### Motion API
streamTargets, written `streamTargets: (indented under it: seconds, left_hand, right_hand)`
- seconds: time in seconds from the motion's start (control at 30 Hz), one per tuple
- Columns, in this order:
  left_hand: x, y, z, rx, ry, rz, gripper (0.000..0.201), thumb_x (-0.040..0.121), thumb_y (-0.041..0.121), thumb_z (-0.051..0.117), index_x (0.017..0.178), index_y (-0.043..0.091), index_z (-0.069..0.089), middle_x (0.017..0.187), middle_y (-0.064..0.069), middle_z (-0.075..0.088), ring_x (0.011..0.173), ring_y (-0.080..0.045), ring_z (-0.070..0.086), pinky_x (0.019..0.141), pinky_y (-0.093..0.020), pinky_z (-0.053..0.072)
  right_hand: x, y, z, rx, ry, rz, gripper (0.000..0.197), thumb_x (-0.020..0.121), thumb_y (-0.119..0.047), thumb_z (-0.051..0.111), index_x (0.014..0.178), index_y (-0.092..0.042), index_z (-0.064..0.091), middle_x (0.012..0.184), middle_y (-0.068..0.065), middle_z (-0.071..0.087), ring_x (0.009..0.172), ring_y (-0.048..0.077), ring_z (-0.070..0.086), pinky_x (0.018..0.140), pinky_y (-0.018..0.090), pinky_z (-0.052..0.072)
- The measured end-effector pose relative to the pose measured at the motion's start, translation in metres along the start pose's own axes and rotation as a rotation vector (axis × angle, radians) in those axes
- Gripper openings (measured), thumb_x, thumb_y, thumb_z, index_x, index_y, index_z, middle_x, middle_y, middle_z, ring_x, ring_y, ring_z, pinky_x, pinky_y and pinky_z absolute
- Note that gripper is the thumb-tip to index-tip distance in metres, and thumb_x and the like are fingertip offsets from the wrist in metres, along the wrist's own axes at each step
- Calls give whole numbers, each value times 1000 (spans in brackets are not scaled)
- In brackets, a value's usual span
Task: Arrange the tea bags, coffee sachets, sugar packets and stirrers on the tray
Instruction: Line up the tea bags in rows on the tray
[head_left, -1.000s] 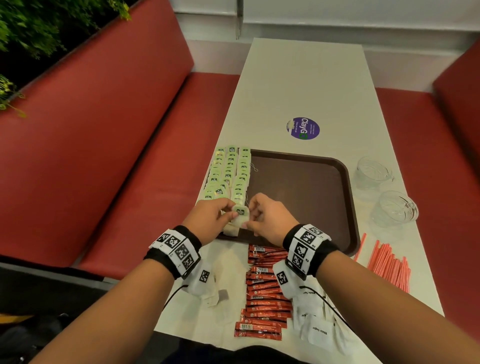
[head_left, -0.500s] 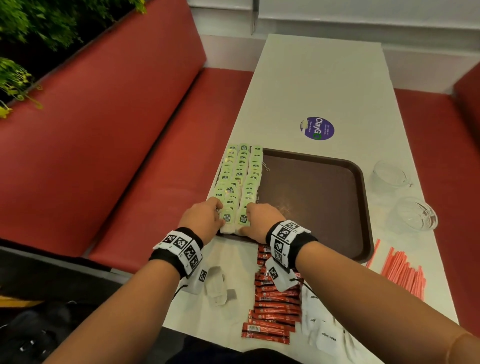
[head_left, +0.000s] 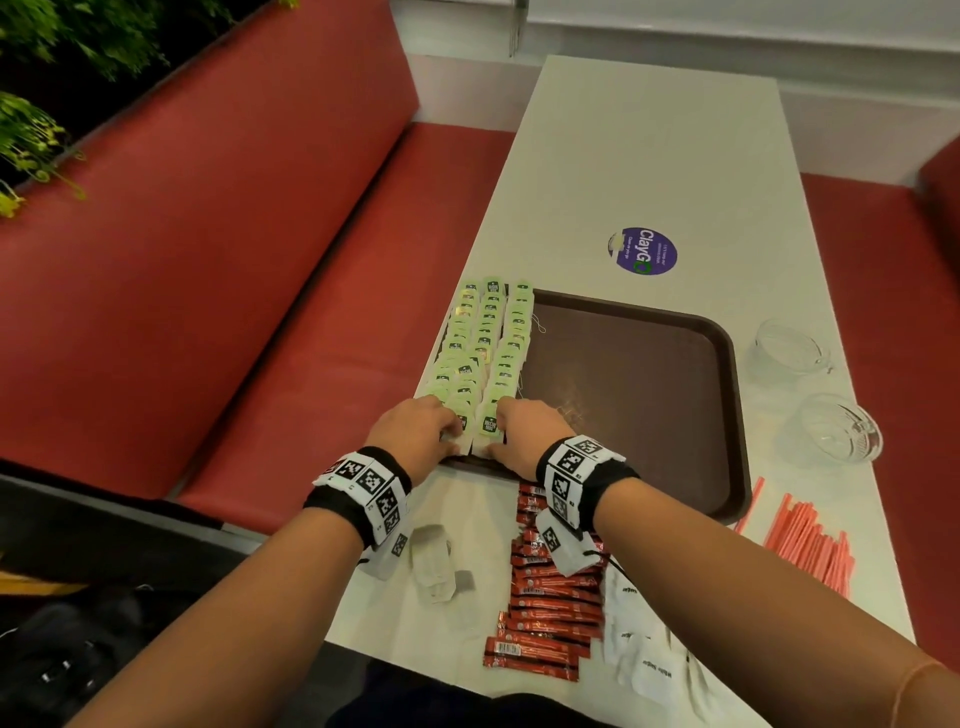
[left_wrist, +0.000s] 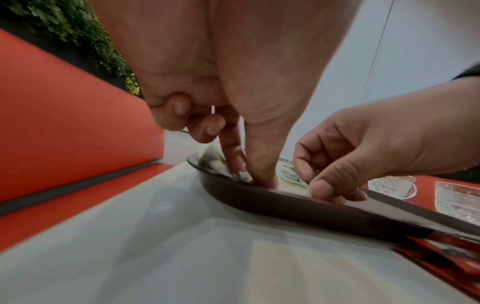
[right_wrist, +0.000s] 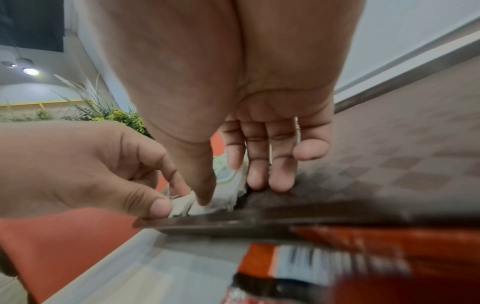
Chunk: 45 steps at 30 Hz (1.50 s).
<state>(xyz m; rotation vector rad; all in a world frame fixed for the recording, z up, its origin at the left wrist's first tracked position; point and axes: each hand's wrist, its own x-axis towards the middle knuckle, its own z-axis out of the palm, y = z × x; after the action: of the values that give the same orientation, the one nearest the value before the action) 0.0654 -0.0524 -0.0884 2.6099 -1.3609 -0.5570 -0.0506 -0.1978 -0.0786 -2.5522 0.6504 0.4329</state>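
Both my hands are down at the near left corner of the tray (head_left: 639, 374), working the closest end of the tea bags (head_left: 485, 343). My left hand (head_left: 415, 431) has thumb and forefinger pressed down on the nearest bag, other fingers curled in; whether it pinches or only presses I cannot tell. My right hand (head_left: 524, 431) lies flatter, fingers mostly straight along the side of the rows, thumb tip on the white paper of the near bag; it grips nothing that I can see.

The bags run in three overlapping rows straight ahead of my hands along the tray's left side. One loose bag (head_left: 434, 564) lies on the desk (head_left: 649, 156) just behind my left wrist.

Handling, as I judge it:
- Tea bags: very light, soft, thin paper with strings and tags. They slide over each other easily and the rows will fan out if nudged. Better to press flat and push from the sides than to lift. A single bag is best taken by its paper edge or tag.
- Coffee sachets (head_left: 550, 613), under my right wrist: slick, fairly stiff sticks. Take them across the middle, several at once.
- Sugar packets (head_left: 649, 665), behind my right forearm: limp and light. Pinch a corner.
- Stirrers (head_left: 810, 540), right of my right arm: thin, springy, inclined to roll. Gather as a bundle mid-length.
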Motion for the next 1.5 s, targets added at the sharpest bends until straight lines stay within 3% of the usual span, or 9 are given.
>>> streamTargets:
  seconds: [0.13, 0.23, 0.33, 0.47, 0.7, 0.87, 1.07, 1.3, 1.5]
  left_hand:
    - [-14, 0, -8, -58, 64, 22, 27, 88, 38, 69, 114, 30, 67, 106, 10, 60, 102, -12, 56, 87, -31, 47]
    - [-37, -4, -12, -93, 97, 93, 19, 88, 34, 70, 107, 29, 69, 99, 14, 60, 97, -10, 57, 86, -31, 48]
    - [-63, -13, -9, -81, -10, 172, 14, 86, 38, 72, 99, 34, 69, 97, 19, 59, 97, -7, 57, 87, -34, 48]
    - [-94, -22, 7, -44, -169, 202, 19, 84, 42, 72, 102, 36, 70, 103, 18, 59, 96, -2, 52, 86, -28, 46]
    - [-122, -28, 38, -79, -115, 183, 37, 76, 50, 77, 107, 33, 66, 118, 16, 52, 108, -5, 45, 93, -25, 42]
    - [-124, -26, 43, -59, -63, 166, 40, 74, 51, 78, 106, 33, 63, 114, 16, 52, 105, -7, 45, 92, -29, 45]
    - [-123, -21, 43, 1, -59, 133, 54, 69, 61, 77, 110, 30, 60, 114, 14, 53, 105, -10, 46, 91, -29, 45]
    - [-122, -15, 43, 43, -16, 110, 45, 78, 54, 70, 113, 27, 64, 114, 10, 57, 108, -15, 50, 89, -33, 49]
    - [-116, -10, 39, 108, -48, 101, 37, 82, 52, 66, 110, 27, 65, 115, 10, 57, 108, -14, 51, 84, -31, 48]
  right_hand:
    - [-11, -4, -1, -15, 41, -15, 35, 90, -40, 66, 109, -15, 51, 97, 3, 56, 84, 23, 53, 69, 32, 43]
    - [-25, -11, -2, 8, 36, -113, 27, 90, -35, 66, 104, -15, 53, 100, 3, 58, 86, 23, 54, 72, 31, 43]
    - [-38, -20, 2, 1, -28, -265, 23, 86, -32, 70, 99, -18, 57, 97, 0, 60, 87, 22, 57, 76, 34, 49]
    - [-56, -31, 14, -73, -171, -411, 27, 85, -35, 75, 105, -19, 67, 102, -2, 65, 89, 16, 56, 82, 32, 49]
    - [-84, -43, 44, -197, -324, -484, 18, 83, -37, 74, 96, -25, 75, 98, -4, 67, 90, 18, 61, 76, 33, 50]
    - [-89, -51, 58, -274, -300, -523, 32, 83, -35, 74, 113, -25, 70, 95, -8, 55, 95, 20, 58, 80, 34, 49]
    - [-89, -58, 66, -404, -188, -580, 27, 87, -38, 70, 110, -23, 69, 113, 0, 63, 102, 25, 57, 84, 40, 48]
    - [-89, -61, 64, -497, -121, -603, 25, 95, -20, 54, 115, -19, 69, 114, 5, 63, 103, 31, 58, 82, 40, 40]
    - [-87, -53, 57, -337, -106, -564, 27, 94, -17, 52, 116, -9, 65, 113, 10, 60, 103, 31, 57, 81, 38, 46]
